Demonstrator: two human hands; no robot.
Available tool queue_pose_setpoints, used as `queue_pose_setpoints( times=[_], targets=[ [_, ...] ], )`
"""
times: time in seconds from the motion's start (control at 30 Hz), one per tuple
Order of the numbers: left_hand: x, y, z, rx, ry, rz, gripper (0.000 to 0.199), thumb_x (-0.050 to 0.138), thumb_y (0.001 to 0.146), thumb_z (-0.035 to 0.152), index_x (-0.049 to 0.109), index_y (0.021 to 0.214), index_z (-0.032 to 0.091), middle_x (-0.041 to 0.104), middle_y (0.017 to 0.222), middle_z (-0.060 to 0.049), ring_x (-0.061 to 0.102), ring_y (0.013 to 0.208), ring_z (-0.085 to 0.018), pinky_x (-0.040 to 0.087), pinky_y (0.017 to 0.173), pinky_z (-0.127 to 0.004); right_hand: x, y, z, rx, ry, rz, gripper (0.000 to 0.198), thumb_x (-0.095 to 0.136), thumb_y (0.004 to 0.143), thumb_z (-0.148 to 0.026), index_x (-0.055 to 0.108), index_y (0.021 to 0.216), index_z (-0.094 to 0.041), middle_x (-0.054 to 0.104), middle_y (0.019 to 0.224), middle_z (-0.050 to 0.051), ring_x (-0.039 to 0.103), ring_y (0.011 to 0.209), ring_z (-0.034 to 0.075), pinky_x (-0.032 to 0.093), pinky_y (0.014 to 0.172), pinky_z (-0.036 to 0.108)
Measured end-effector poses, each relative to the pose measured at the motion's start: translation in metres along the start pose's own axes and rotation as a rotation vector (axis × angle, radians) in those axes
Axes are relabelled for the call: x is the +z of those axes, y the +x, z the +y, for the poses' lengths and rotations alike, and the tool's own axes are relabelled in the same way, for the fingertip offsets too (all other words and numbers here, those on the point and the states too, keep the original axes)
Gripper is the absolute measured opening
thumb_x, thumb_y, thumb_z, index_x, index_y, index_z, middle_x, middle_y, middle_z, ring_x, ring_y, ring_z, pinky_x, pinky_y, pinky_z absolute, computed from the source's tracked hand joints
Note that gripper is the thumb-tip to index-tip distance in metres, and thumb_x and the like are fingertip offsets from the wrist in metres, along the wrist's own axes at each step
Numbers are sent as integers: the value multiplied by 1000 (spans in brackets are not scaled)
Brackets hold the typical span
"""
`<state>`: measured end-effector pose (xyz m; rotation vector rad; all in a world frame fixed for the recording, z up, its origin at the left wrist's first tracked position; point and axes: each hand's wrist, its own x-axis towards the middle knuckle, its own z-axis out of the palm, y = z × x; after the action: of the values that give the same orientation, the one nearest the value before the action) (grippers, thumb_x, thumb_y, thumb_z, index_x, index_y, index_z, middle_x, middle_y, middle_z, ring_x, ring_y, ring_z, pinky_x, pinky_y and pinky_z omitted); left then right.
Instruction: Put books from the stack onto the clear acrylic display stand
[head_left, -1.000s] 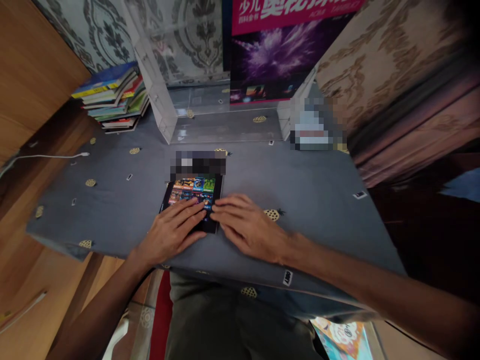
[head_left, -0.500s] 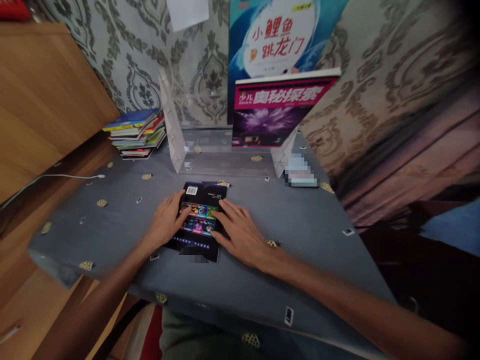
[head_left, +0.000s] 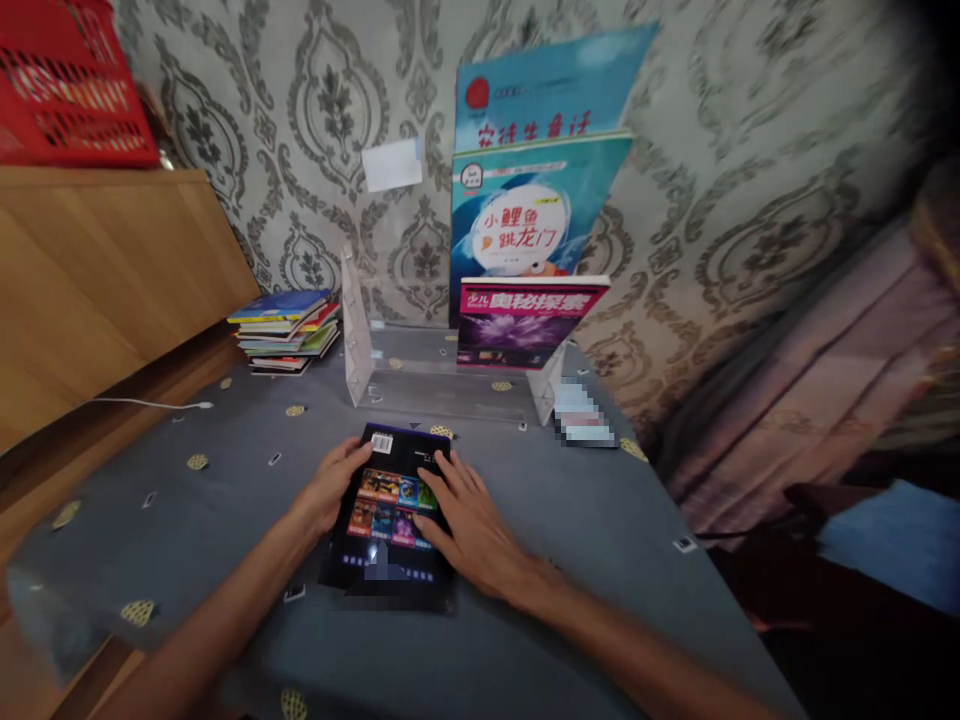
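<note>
Pressing barcoded book [head_left: 390, 505] flat.

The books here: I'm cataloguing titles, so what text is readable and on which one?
"小鲤鱼跳龙门": blue book in the clear stand.
"奥秘探索": magenta book in front.
Red characters on rear blue book: too blurred.
Black book under left hand and right hand: barcode, print unreadable.

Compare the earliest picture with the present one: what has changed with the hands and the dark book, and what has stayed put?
The left hand slid from on top of the dark book to its left edge, and the right hand shifted to its right side, uncovering the cover. The view tilted upward. The book still lies flat on the grey cloth; the book stack and clear stand have not moved.
</note>
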<state>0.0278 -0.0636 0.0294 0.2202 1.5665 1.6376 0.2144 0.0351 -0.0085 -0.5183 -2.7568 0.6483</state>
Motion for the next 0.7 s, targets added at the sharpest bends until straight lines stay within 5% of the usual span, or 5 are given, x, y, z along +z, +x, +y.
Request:
queue_pose_setpoints(
  times=[0.17, 0.3, 0.4, 0.53, 0.7],
  targets=[
    [19, 0, -10, 80, -67, -87, 32, 83, 74, 35, 66, 96, 19, 76, 81, -3, 72, 66, -19, 58, 63, -29, 14, -4, 13, 24, 149, 174, 63, 45, 101, -46, 32, 156, -18, 16, 167, 21, 21, 153, 35, 29, 120, 60],
    [32, 4, -9, 160, -147, -123, 42, 87, 68, 38, 68, 99, 18, 77, 86, -4, 74, 72, -20, 59, 70, -31, 23, -1, 25, 86, 361, 384, 71, 47, 99, -47, 18, 159, -22, 20, 166, 20, 22, 153, 32, 31, 119, 61],
    [43, 4, -3, 226, -166, -135, 46, 88, 67, 40, 70, 102, 16, 78, 93, -6, 74, 80, -21, 59, 76, -31, 14, 6, 30, 151, 611, 458, 72, 55, 94, -51, 28, 154, -22, 38, 159, 18, 35, 148, 31, 34, 117, 59],
    [50, 3, 3, 281, -152, -212, 51, 86, 68, 45, 70, 107, 17, 78, 103, -8, 74, 91, -25, 58, 85, -35, -11, 16, 32, 202, 1125, 321, 53, 66, 85, -53, 57, 124, -20, 69, 126, 13, 64, 120, 29, 52, 102, 49],
    [37, 6, 6, 239, -63, -428, 55, 86, 64, 29, 67, 115, 18, 76, 108, -7, 72, 95, -24, 56, 83, -33, -31, 20, 36, 297, 1395, 324, 47, 83, 66, -50, 63, 98, -21, 77, 90, 5, 73, 84, 25, 58, 80, 39]
  ],
)
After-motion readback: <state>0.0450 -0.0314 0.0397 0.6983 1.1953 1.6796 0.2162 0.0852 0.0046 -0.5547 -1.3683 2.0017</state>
